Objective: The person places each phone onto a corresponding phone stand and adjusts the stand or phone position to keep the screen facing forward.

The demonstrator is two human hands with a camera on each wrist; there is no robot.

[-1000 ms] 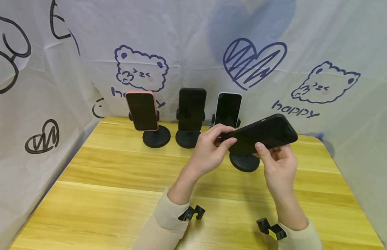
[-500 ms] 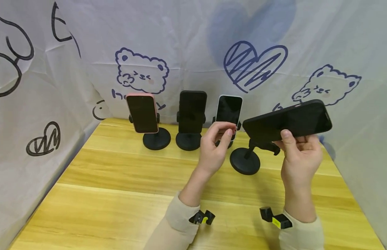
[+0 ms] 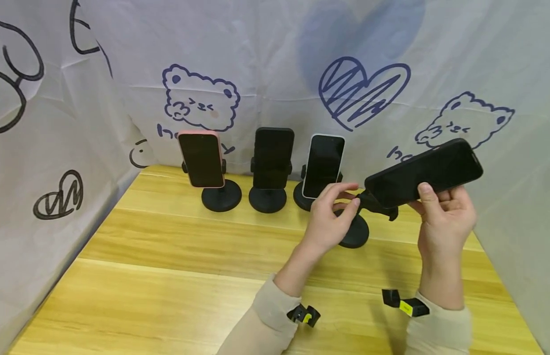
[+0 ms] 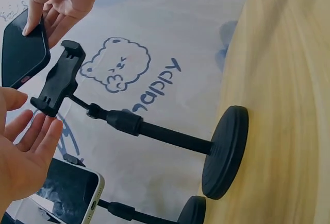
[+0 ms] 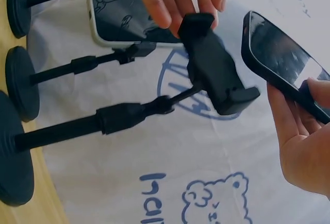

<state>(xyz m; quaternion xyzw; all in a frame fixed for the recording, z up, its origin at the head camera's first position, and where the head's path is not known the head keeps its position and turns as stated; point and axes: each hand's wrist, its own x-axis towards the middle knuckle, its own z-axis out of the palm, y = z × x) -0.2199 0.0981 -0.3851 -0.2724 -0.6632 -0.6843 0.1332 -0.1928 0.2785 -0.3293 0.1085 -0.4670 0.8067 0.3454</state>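
My right hand (image 3: 450,217) holds a black smartphone (image 3: 427,172) by its lower long edge, thumb on the screen and fingers behind. The phone tilts, its right end higher, in front of and above a black phone stand (image 3: 355,234). That stand's clamp (image 4: 61,80) holds nothing and shows fully in the left wrist view, on a jointed arm over a round base (image 4: 227,152). My left hand (image 3: 330,219) has its fingers extended, fingertips right at the near end of the clamp. In the right wrist view, a gap shows between phone (image 5: 278,54) and clamp (image 5: 214,62).
Along the back of the wooden table (image 3: 168,286) stand a pink-cased phone (image 3: 201,160), a black phone (image 3: 273,158) and a white-edged phone (image 3: 324,165), each upright in a black stand. A white cloth (image 3: 279,59) with drawings hangs close behind them.
The left hand has let go of the black smartphone and moved right to the stand's clamp. The right hand has carried the phone right and up, baring the clamp.
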